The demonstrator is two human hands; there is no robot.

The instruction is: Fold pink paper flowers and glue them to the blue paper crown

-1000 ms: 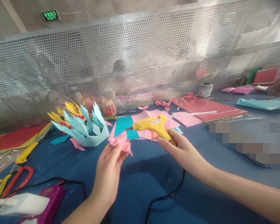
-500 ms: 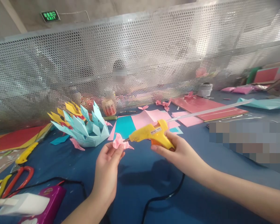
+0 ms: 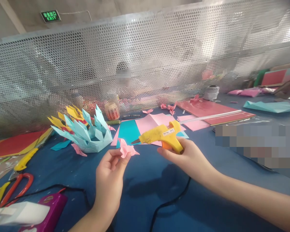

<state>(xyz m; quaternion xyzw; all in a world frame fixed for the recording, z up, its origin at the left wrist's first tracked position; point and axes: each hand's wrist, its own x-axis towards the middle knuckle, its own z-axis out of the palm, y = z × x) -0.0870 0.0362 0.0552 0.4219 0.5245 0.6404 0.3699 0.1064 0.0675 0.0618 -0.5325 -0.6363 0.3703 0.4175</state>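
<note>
Between thumb and fingers, my left hand pinches a small pink folded paper piece. My right hand grips a yellow glue gun with a clear glue stick sticking out of its back. The gun's nozzle points left and sits just above the pink piece, apart from it. Left of my left hand stands a light blue folded paper ring with pointed petals, with yellow folded paper behind it.
Pink and blue sheets lie behind the gun, near a red board. At the left are a yellow-handled knife, red-handled scissors and a purple power strip. A black cord crosses the blue table. Mesh stands behind.
The glue gun has lifted and drawn back to the right, its nozzle leaving the pink piece. The pink piece has turned slightly in my left hand.
</note>
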